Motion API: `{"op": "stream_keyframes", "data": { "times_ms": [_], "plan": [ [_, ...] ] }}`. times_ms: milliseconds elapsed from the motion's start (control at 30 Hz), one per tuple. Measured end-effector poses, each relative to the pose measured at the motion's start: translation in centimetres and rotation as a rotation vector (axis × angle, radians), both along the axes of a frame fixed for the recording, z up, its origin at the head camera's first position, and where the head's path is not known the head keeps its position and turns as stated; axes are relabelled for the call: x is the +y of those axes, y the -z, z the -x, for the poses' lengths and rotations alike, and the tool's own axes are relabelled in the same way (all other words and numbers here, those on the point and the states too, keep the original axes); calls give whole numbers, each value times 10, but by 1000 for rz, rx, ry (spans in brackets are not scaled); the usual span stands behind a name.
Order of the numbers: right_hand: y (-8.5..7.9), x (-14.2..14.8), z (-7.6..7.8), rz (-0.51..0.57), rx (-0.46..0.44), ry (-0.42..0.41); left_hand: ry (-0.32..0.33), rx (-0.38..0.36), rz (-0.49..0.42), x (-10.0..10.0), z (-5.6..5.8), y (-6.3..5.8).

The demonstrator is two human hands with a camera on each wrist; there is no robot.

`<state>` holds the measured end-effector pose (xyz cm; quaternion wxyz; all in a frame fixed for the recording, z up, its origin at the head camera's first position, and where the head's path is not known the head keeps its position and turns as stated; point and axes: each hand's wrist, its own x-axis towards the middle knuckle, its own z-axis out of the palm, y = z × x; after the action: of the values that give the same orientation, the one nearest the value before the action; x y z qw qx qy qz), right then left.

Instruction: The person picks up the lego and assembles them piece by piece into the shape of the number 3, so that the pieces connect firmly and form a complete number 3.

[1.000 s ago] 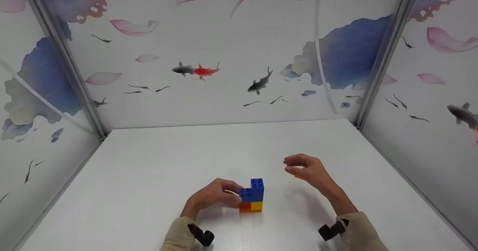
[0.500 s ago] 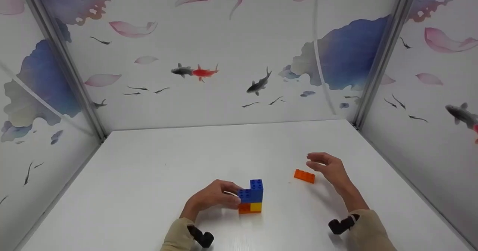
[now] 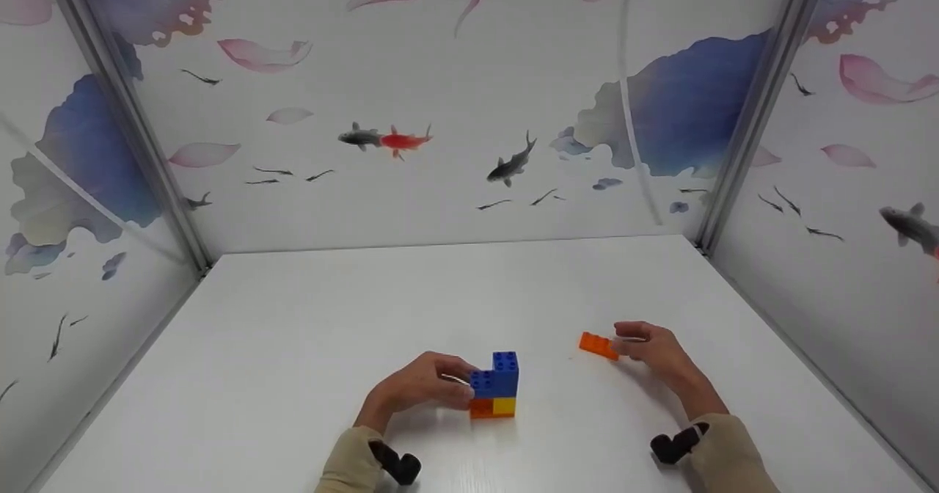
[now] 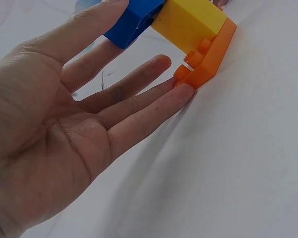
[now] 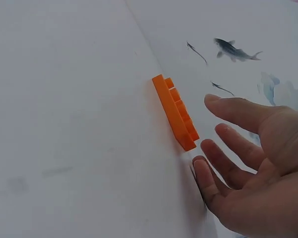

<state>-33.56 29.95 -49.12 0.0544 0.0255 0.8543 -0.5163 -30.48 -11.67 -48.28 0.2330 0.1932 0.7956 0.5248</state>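
Observation:
My left hand (image 3: pixel 419 383) holds a small stack of toy building blocks at its left side. Thumb and index finger pinch the overhanging blue block (image 4: pixel 134 20), while the lower fingers reach the end of the orange base plate (image 4: pixel 211 62). A yellow block (image 4: pixel 188 22) sits on that plate, and a second blue block (image 3: pixel 505 362) rises at the top right. Farther right lies a loose orange block (image 3: pixel 596 345) with studs on top. My right hand (image 3: pixel 656 355) is at its right end, fingers loosely bent and apart, nothing between thumb and fingers in the right wrist view (image 5: pixel 258 168).
The white table (image 3: pixel 352 302) is enclosed by white panels (image 3: pixel 440 207) printed with fish, petals and blue shapes. Grey metal posts (image 3: pixel 158 163) stand at the back corners. A black wrist strap (image 3: pixel 396 464) shows at each sleeve.
My right hand has moved right from over the loose orange block, uncovering it, then come down toward the block's right end. The left hand and the stack have stayed in place.

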Motion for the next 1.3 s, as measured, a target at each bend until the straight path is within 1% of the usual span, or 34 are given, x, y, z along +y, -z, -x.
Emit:
{"op": "stream_keyframes", "data": {
  "times_ms": [100,267,400,467,733,967,1033,1200,1300],
  "plan": [
    [1,-1,-1,-44,-11,-13,-3,-13,-5,0,0,0],
    [0,-5,-2,-102,6,-29,-6,-32,-30,-1,0,2],
    [2,-5,-1,-124,11,-25,-5,-34,-47,-1,1,3],
    [3,-4,-1,-129,14,-22,-4,-30,-41,-1,0,3],
    [2,-8,-4,-116,20,-8,5,-39,-47,-2,1,3],
    [1,-8,-2,-93,21,-4,7,-16,-34,-3,2,3],
    [1,-7,-1,-79,22,-3,1,-20,-27,-3,2,3],
    [-4,-7,-1,-42,17,4,-3,-31,-24,-2,2,2],
    [-8,-10,-1,-28,28,-10,0,-25,-20,-1,2,2]
  ]
}}
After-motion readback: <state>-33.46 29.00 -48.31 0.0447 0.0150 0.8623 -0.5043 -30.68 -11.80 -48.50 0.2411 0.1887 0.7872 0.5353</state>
